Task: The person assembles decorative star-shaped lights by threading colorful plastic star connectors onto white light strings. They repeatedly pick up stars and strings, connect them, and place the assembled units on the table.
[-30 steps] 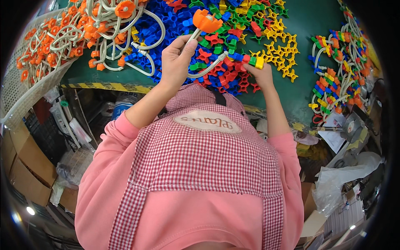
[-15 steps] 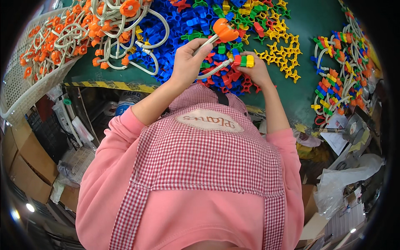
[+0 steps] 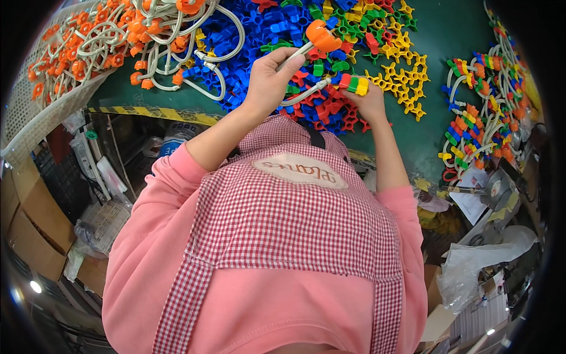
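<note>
The left hand pinched the cord below its orange cap; the right hand gripped stacked pieces near its tip, over the surface; squaring pieces to tip seemed wise

Pale bent cord, orange cup-shaped cap at 1 end, red-green-yellow stack near the other

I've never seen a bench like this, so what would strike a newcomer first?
Probably the heap of blue, red, green and yellow pieces at the top centre. At its near edge, the left hand holds a cord with an orange cap, while the right hand grips a short red, green and yellow stack.
</note>
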Motion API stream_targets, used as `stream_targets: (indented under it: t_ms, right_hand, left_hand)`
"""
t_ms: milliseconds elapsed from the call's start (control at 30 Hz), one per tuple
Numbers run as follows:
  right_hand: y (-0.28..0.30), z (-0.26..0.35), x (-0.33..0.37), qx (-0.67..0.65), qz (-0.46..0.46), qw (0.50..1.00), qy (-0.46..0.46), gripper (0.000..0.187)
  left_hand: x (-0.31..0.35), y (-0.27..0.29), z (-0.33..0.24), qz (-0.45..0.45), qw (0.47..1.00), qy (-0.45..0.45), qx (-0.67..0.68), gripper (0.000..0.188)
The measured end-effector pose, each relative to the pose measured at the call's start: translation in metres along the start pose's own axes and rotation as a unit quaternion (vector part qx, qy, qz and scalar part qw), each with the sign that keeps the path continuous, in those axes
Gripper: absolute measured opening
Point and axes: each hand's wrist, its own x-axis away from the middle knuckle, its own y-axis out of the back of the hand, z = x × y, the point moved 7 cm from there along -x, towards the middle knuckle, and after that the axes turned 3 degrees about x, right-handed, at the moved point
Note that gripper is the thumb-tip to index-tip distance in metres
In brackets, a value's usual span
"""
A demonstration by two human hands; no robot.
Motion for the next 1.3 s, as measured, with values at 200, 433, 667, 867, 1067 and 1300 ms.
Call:
stream_targets:
  t_ms: [200, 433, 667, 867, 1067, 1300]
  right_hand:
    - [-0.003, -0.011, -0.009, -0.128, -0.033, 0.99, -0.05, 0.034]
    - [-0.005, -0.025, -0.012, -0.282, -0.03, 0.953, -0.105, 0.032]
    - [0.024, -0.002, 0.021, -0.277, -0.052, 0.956, -0.08, 0.026]
    - [0.001, 0.01, -0.009, -0.002, 0.025, 1.0, -0.005, 0.032]
    - [-0.007, -0.003, -0.008, -0.013, 0.083, 0.995, -0.048, 0.043]
    - [0.001, 0.046, 0.038, -0.212, 0.05, 0.974, 0.058, 0.046]
  left_hand:
    - [-0.001, -0.004, 0.003, 0.0, 1.0, 0.011, 0.008, 0.027]
    - [-0.004, 0.005, 0.008, 0.005, 1.0, 0.015, -0.013, 0.025]
    - [-0.006, 0.0, 0.009, 0.012, 0.999, -0.001, -0.05, 0.026]
    - [-0.007, -0.007, 0.001, 0.027, 0.999, -0.01, -0.04, 0.025]
    - [-0.006, 0.002, 0.005, 0.001, 0.999, -0.011, -0.049, 0.025]
    - [-0.003, -0.014, 0.008, 0.053, 0.998, -0.006, 0.014, 0.027]
